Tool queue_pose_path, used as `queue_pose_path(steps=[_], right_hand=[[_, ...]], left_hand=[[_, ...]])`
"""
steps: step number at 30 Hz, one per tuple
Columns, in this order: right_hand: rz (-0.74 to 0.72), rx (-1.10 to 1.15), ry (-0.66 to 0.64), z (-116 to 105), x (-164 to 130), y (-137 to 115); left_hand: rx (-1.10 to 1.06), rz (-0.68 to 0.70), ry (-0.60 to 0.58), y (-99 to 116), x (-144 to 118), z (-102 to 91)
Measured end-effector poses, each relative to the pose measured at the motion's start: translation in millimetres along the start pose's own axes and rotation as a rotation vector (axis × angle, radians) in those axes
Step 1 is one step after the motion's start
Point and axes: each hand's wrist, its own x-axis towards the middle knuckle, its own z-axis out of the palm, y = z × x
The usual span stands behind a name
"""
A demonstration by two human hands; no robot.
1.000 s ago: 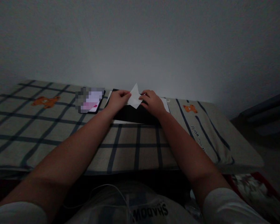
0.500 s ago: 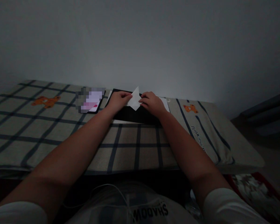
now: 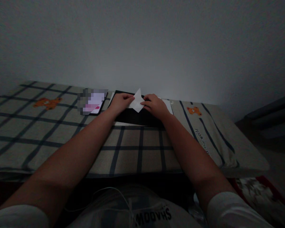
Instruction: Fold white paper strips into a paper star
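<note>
A small folded white paper [image 3: 137,101] with a pointed top is pinched between both hands. My left hand [image 3: 119,102] grips its left edge and my right hand [image 3: 155,105] grips its right edge. They hold it just above a black flat board [image 3: 133,117] that lies on white sheets [image 3: 168,105] at the far side of the checked cloth surface [image 3: 61,133], close to the wall.
A phone [image 3: 93,102] with a lit screen lies left of the black board. The checked cloth with orange bear prints [image 3: 47,102] covers the surface, whose right edge drops off to a dark floor. A white cable [image 3: 114,193] runs over my lap.
The paper has dropped slightly and its tip sits lower than one second ago. Both hands stay almost in place on it.
</note>
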Motion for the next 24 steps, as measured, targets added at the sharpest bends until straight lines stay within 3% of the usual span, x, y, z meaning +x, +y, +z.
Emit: queue_pose_path(steps=[11, 24], right_hand=[[0.017, 0.023, 0.001, -4.9, 4.2, -5.0], [0.037, 0.244, 0.064, 9.0, 2.0, 5.4]], left_hand=[[-0.001, 0.001, -0.128, -0.5, -1.4, 1.7], [0.038, 0.104, -0.090, -2.5, 2.6, -0.5]])
